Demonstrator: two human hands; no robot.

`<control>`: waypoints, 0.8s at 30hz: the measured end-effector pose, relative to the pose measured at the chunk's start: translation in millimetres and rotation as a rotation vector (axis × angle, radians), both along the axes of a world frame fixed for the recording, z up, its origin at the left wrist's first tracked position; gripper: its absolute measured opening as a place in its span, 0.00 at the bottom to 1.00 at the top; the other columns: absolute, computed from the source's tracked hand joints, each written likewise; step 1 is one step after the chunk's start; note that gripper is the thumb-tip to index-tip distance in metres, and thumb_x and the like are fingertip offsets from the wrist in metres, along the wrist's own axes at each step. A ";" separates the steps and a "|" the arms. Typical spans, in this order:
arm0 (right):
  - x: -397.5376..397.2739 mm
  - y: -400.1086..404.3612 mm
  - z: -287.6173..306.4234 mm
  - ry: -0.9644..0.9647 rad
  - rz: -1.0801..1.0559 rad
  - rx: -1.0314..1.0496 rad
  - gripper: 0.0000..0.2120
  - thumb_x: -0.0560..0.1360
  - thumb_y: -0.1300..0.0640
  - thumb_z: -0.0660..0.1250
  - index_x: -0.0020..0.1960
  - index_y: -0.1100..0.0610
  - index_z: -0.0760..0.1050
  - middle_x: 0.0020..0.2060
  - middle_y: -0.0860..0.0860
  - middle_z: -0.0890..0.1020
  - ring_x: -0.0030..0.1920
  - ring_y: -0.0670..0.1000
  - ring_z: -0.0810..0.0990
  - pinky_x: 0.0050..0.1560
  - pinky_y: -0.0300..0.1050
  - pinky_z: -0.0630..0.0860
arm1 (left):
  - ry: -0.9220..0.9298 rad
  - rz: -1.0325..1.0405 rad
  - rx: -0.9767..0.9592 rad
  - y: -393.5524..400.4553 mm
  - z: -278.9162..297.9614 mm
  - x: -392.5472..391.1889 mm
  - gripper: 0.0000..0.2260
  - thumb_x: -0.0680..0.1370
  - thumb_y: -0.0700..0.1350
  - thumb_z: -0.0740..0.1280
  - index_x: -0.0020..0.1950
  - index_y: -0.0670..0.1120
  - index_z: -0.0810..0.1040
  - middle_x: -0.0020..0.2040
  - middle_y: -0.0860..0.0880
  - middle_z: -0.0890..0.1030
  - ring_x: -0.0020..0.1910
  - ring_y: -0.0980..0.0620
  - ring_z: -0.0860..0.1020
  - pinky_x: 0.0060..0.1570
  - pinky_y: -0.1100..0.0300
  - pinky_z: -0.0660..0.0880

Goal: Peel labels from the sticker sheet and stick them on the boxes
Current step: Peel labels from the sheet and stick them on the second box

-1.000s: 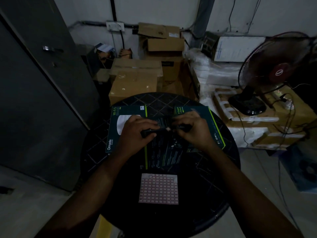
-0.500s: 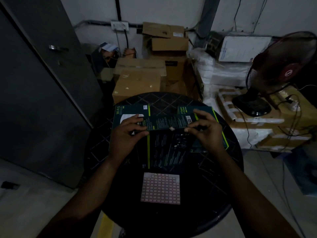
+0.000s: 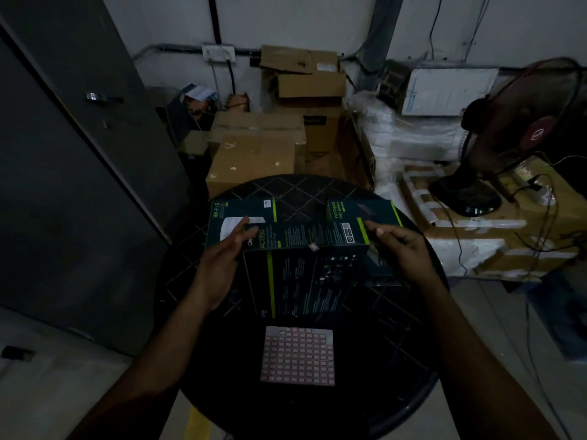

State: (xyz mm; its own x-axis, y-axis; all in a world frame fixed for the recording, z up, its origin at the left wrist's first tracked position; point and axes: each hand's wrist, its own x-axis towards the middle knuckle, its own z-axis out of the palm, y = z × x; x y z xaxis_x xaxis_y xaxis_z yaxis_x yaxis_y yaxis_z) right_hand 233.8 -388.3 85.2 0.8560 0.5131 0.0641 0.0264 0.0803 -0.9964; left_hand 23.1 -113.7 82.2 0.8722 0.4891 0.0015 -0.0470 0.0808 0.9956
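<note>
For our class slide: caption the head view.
Both hands open beside a labelled dark box; sticker sheet nearer on round table.

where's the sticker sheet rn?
In the head view, the pink-and-white grid sticker sheet lies flat at the near centre of the round black table, just below the dark green box, between both forearms.
</note>
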 end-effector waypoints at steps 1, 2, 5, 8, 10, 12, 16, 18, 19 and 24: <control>-1.2 0.9 0.1 -0.007 -0.035 -0.068 0.10 0.80 0.59 0.64 0.58 0.56 0.82 0.54 0.49 0.86 0.56 0.51 0.83 0.55 0.49 0.78 | 0.001 0.015 -0.077 -1.7 -0.9 0.8 0.16 0.79 0.53 0.66 0.65 0.53 0.79 0.72 0.56 0.72 0.73 0.58 0.67 0.74 0.52 0.61; -2.1 3.7 -2.0 -0.028 -0.041 -0.169 0.13 0.82 0.52 0.63 0.63 0.52 0.80 0.57 0.48 0.84 0.58 0.51 0.82 0.57 0.51 0.77 | 0.012 0.043 -0.129 -3.1 -1.0 1.6 0.18 0.78 0.53 0.66 0.67 0.54 0.78 0.71 0.55 0.74 0.73 0.54 0.68 0.74 0.47 0.60; -12.8 17.7 -4.2 0.241 0.035 -0.457 0.39 0.70 0.23 0.58 0.71 0.46 0.72 0.67 0.52 0.77 0.67 0.56 0.76 0.61 0.57 0.78 | 0.138 0.092 -0.207 -5.6 -0.7 3.4 0.22 0.75 0.61 0.68 0.67 0.57 0.77 0.68 0.53 0.77 0.71 0.48 0.71 0.70 0.38 0.64; -24.4 25.7 0.6 0.544 0.059 -0.409 0.39 0.73 0.24 0.53 0.71 0.51 0.72 0.64 0.59 0.78 0.62 0.60 0.78 0.49 0.55 0.81 | 0.237 0.065 -0.336 -9.0 8.8 1.9 0.17 0.80 0.60 0.62 0.63 0.54 0.79 0.62 0.50 0.81 0.63 0.47 0.77 0.64 0.42 0.72; -32.1 25.8 12.6 0.552 0.057 -0.338 0.30 0.77 0.29 0.54 0.67 0.50 0.74 0.63 0.59 0.78 0.61 0.60 0.79 0.50 0.58 0.82 | 0.246 0.086 -0.386 -9.2 17.2 1.2 0.15 0.82 0.55 0.59 0.60 0.50 0.80 0.55 0.46 0.83 0.58 0.45 0.80 0.60 0.43 0.75; -38.4 23.0 25.2 0.536 0.081 -0.292 0.23 0.78 0.32 0.57 0.61 0.46 0.77 0.61 0.56 0.80 0.59 0.58 0.80 0.53 0.60 0.82 | 0.251 0.139 -0.443 -7.8 24.0 -1.8 0.15 0.83 0.54 0.59 0.58 0.47 0.80 0.54 0.45 0.83 0.56 0.44 0.80 0.60 0.42 0.75; -48.1 16.2 48.4 0.512 0.115 -0.293 0.29 0.70 0.30 0.64 0.63 0.46 0.78 0.60 0.54 0.81 0.58 0.58 0.82 0.47 0.61 0.83 | 0.267 0.174 -0.446 -0.6 32.5 -9.7 0.13 0.82 0.53 0.60 0.55 0.48 0.81 0.46 0.48 0.85 0.48 0.47 0.82 0.51 0.44 0.78; -54.0 14.1 59.7 0.481 0.117 -0.313 0.29 0.68 0.30 0.66 0.63 0.45 0.78 0.62 0.55 0.81 0.59 0.60 0.82 0.45 0.62 0.82 | 0.262 0.147 -0.414 0.9 36.4 -15.5 0.10 0.81 0.50 0.62 0.55 0.49 0.81 0.42 0.50 0.85 0.43 0.50 0.83 0.43 0.49 0.79; -56.2 13.2 64.9 0.464 0.122 -0.310 0.29 0.69 0.30 0.67 0.63 0.45 0.78 0.62 0.55 0.81 0.59 0.60 0.82 0.45 0.62 0.82 | 0.265 0.132 -0.401 2.6 37.7 -18.8 0.10 0.81 0.49 0.62 0.55 0.48 0.81 0.42 0.49 0.85 0.42 0.50 0.83 0.40 0.51 0.79; -68.6 8.2 79.6 0.346 0.130 -0.292 0.30 0.67 0.28 0.67 0.60 0.46 0.80 0.57 0.59 0.83 0.54 0.63 0.85 0.48 0.63 0.82 | 0.245 0.022 -0.380 10.4 44.3 -33.0 0.13 0.75 0.47 0.65 0.55 0.40 0.79 0.46 0.40 0.79 0.40 0.45 0.81 0.39 0.53 0.77</control>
